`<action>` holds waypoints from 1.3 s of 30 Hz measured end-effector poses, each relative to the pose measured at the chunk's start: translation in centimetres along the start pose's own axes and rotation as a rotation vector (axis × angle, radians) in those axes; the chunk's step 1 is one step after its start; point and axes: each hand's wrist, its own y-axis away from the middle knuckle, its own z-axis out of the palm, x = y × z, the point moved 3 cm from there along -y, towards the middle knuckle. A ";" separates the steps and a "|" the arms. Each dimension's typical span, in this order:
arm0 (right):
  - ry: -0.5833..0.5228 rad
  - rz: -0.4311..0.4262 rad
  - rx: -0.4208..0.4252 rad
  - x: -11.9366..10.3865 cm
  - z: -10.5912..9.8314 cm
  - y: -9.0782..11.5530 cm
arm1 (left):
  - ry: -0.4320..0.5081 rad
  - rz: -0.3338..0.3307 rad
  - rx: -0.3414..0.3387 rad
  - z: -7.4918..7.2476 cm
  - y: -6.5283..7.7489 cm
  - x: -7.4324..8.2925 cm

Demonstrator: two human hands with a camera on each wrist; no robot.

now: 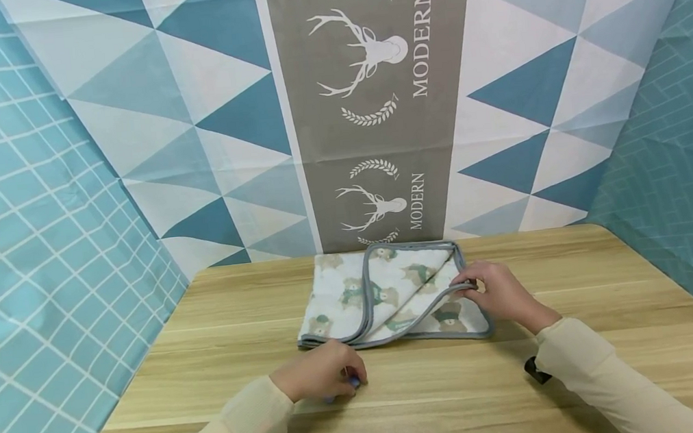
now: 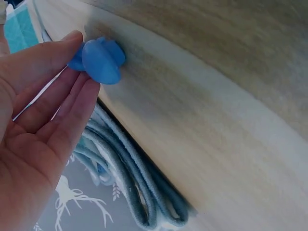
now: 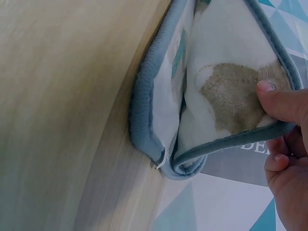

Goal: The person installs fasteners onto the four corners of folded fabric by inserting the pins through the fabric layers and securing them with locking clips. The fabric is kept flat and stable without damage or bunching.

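Note:
A folded white blanket [image 1: 336, 300] with brown bears and a grey-blue border lies at the back middle of the table. My right hand [image 1: 498, 292] pinches the edge of its top layer near the right end and lifts it. In the right wrist view the thumb lies on the bear print of the blanket [image 3: 226, 96], and a gap shows between layers. In front of the blanket's left corner, my left hand [image 1: 323, 373] pinches a small smooth blue piece [image 2: 101, 62] with rounded lobes between thumb and fingertips. Its exact kind is unclear.
The wooden table [image 1: 437, 408] reaches back to a patterned wall covering [image 1: 377, 138] with deer heads and triangles. Blue tiled sheets [image 1: 19, 224] flank the left side, and a darker teal sheet [image 1: 674, 146] stands at the right. A black object [image 1: 536, 370] sits at the right cuff.

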 end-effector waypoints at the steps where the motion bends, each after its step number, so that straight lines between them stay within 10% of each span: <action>1: 0.000 0.002 -0.001 0.0 0.0 0.0 | 0.006 -0.009 0.000 0.0 0.0 0.0; 14: 0.030 -0.016 0.001 -0.6 -0.2 -0.4 | 0.033 0.003 0.193 -3.7 -2.6 -0.2; 21: 0.034 -0.011 0.002 -0.7 -0.4 -0.1 | 0.282 -0.086 0.285 -6.3 -6.4 -0.9; 28: 0.015 -0.016 0.005 -0.7 -0.6 0.0 | 0.514 -0.200 0.325 -6.6 -10.3 -2.7; 39: 0.018 -0.033 -0.012 -1.1 -0.9 -0.5 | 0.540 -0.246 0.356 -5.8 -15.0 -1.9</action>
